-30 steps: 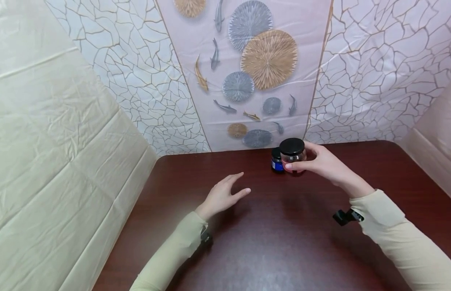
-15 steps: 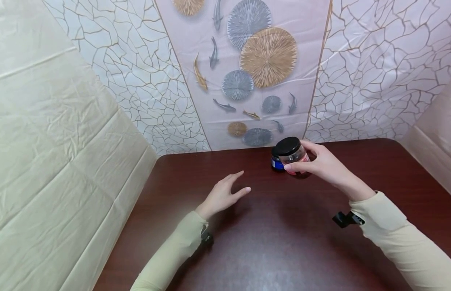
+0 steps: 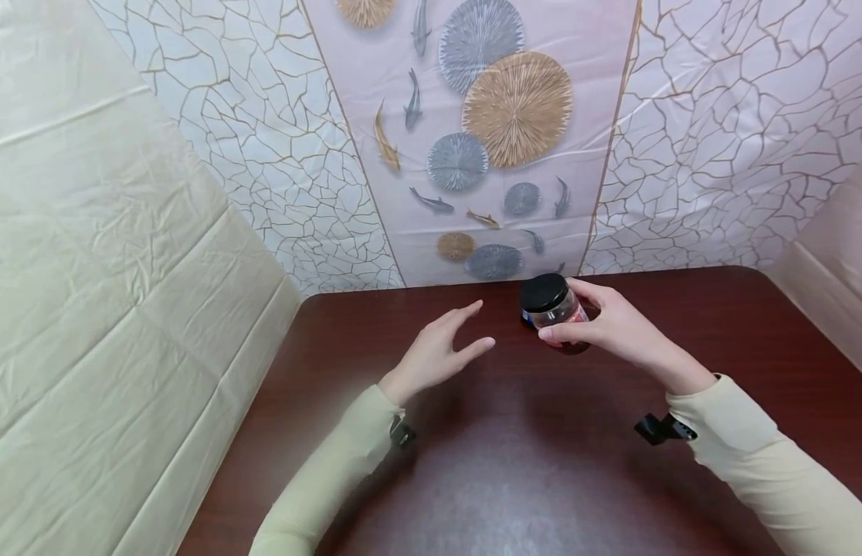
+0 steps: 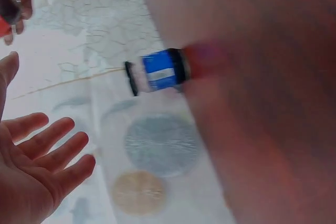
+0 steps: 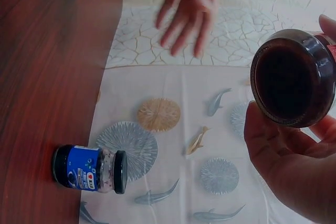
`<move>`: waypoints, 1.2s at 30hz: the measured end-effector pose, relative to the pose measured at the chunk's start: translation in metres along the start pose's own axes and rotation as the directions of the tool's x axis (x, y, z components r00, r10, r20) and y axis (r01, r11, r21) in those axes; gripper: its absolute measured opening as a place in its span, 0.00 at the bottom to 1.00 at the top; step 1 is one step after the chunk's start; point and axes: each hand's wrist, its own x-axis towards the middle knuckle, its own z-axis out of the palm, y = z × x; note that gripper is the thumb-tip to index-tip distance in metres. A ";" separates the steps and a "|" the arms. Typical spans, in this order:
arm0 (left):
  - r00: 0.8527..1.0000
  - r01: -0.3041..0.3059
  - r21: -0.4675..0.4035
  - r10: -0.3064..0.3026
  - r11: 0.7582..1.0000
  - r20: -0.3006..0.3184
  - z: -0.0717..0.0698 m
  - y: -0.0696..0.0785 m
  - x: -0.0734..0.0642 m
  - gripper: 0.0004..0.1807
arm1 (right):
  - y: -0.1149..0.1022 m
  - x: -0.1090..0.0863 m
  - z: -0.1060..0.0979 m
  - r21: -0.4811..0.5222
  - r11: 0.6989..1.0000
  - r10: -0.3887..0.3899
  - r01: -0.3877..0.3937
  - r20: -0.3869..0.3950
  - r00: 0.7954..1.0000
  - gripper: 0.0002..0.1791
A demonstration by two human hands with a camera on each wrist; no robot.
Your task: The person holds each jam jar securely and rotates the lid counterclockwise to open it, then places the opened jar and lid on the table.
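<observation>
My right hand point(image 3: 615, 332) grips a glass jar point(image 3: 558, 315) with a black lid and a red label, held tilted above the table with its lid leaning left. In the right wrist view the jar's dark round base point(image 5: 286, 82) faces the camera. Behind it stands a second jar point(image 5: 86, 169) with a blue label and black lid, upright on the table; in the head view the held jar mostly hides it. To the left, my left hand point(image 3: 438, 351) hovers with fingers spread and nothing in them. Its palm and loosely extended fingers point(image 4: 47, 140) show in the left wrist view.
The dark red-brown table point(image 3: 500, 463) reaches back to a wall cloth point(image 3: 466, 224) printed with fish and round shapes. A pale cloth point(image 3: 139, 309) borders the left side, and another point(image 3: 834, 286) the right. Each sleeve cuff carries a small black camera.
The held jar has tipped to the left and come slightly lower, covering more of the blue-labelled jar. My left hand has shifted a little forward and right, towards the jars.
</observation>
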 end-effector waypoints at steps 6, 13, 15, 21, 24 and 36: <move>0.993 -0.102 -0.002 0.101 0.995 -0.062 -0.019 0.023 0.010 0.38 | -0.001 -0.001 0.003 0.012 1.000 -0.017 0.017 0.018 1.000 0.25; 0.970 -0.225 -0.009 0.223 0.974 -0.099 -0.033 0.046 0.013 0.39 | -0.002 -0.003 0.008 0.032 0.999 -0.043 0.042 0.044 0.998 0.25; 0.960 -0.262 0.004 0.261 0.965 -0.100 -0.035 0.052 0.013 0.39 | -0.002 -0.003 0.009 0.025 0.999 -0.050 0.049 0.047 0.998 0.25; 0.926 -0.366 0.028 0.367 0.930 -0.087 -0.041 0.067 0.013 0.39 | -0.003 -0.005 0.014 0.040 0.997 -0.068 0.066 0.066 0.996 0.27; 0.915 -0.398 0.006 0.398 0.917 -0.072 -0.043 0.072 0.013 0.39 | -0.003 -0.007 0.016 0.052 0.997 -0.068 0.064 0.078 0.995 0.28; 0.850 -0.499 -0.291 0.526 0.816 0.016 -0.046 0.074 0.008 0.38 | -0.005 -0.012 0.028 0.113 0.980 -0.184 0.165 0.190 0.965 0.26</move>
